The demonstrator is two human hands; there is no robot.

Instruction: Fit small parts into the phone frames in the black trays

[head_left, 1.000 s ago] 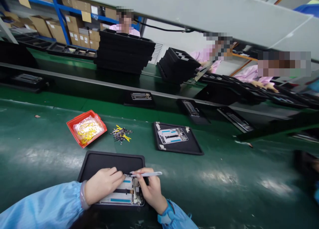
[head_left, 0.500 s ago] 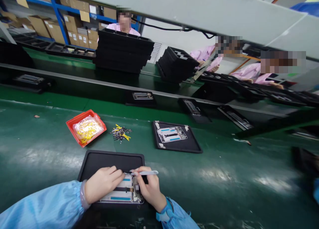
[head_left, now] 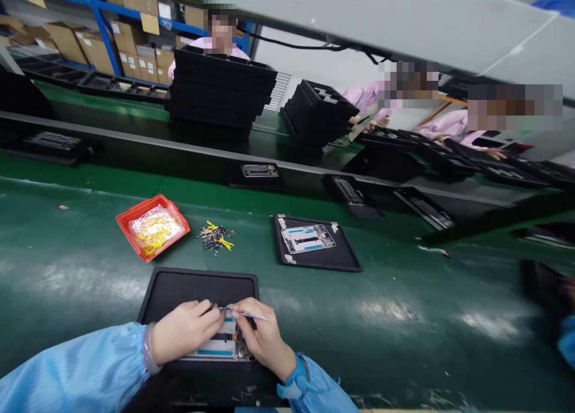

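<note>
A black tray [head_left: 179, 287] lies at the near edge of the green bench, and in it rests a white phone frame [head_left: 220, 348] with blue strips. My left hand [head_left: 186, 331] is curled on the frame's left part, fingers pressed together at its top edge. My right hand [head_left: 265, 338] pinches silver tweezers [head_left: 245, 313], whose tips point left toward my left fingertips over the frame's top.
An orange bin [head_left: 123, 222] of yellow parts and a loose pile of small parts [head_left: 215, 237] lie behind the tray. A second tray with a phone frame [head_left: 314, 243] sits to the right. Stacked black trays [head_left: 220, 90] and several seated people are beyond the conveyor.
The tweezers have tilted from pointing out to the right to lying lower over the frame. Both hands stay on the frame. The view has shifted slightly.
</note>
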